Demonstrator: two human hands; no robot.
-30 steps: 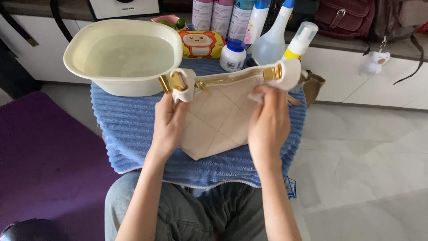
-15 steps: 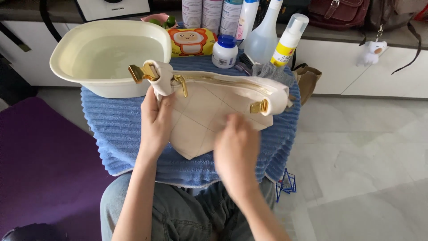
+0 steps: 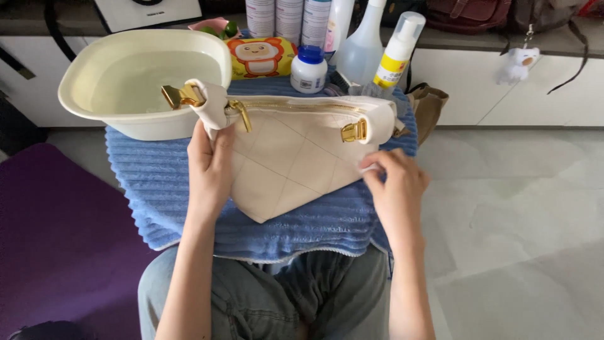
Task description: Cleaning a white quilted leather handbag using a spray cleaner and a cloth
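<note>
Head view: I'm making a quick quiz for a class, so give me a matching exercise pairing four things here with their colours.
Things:
1. quilted bag
2. ribbed towel
3. mat
4. buckle

Colours:
A. purple
B. gold
C. cream
D. blue

Pairs: 1-C, 2-D, 3-A, 4-B

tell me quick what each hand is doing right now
Left hand: closed on the upper left end of the cream quilted leather bag.
Right hand: fingers pinch a small white cloth or wipe against the bag's right edge.
</note>
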